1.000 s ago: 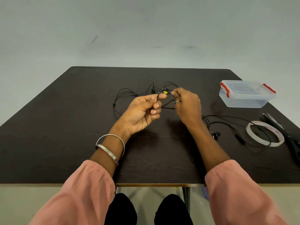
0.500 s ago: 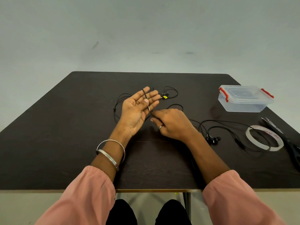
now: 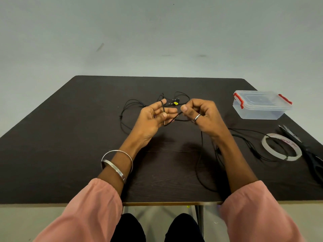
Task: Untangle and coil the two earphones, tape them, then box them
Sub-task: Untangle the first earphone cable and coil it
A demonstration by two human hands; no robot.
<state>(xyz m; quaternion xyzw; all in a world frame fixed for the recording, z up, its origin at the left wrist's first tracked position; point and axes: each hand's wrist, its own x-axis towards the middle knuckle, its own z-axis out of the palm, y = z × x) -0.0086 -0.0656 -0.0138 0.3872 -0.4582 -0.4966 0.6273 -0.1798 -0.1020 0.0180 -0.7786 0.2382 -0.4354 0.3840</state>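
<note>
My left hand [image 3: 153, 117] is raised palm up over the table's middle, with a black earphone cable [image 3: 172, 119] looped over its fingers. Its jack end hangs by the palm. My right hand [image 3: 202, 116] pinches the same cable between thumb and forefinger just right of the left fingers. From the right hand the cable drops to the table and curves toward the front edge [image 3: 199, 165]. A second black earphone [image 3: 132, 105] lies loose behind the left hand, with a yellow tag [image 3: 176, 103]. More cable [image 3: 251, 145] lies to the right by the tape.
A clear plastic box [image 3: 260, 109] with red clips stands shut at the back right. A tape ring [image 3: 281, 147] lies at the right, with black scissors [image 3: 304, 151] beside it near the table's right edge. The dark table [image 3: 70, 145] ends close to my knees.
My right hand has risen from the table and swung up to the left fingertips, carrying the cable around the left hand. The left hand has stayed raised with fingers spread.
</note>
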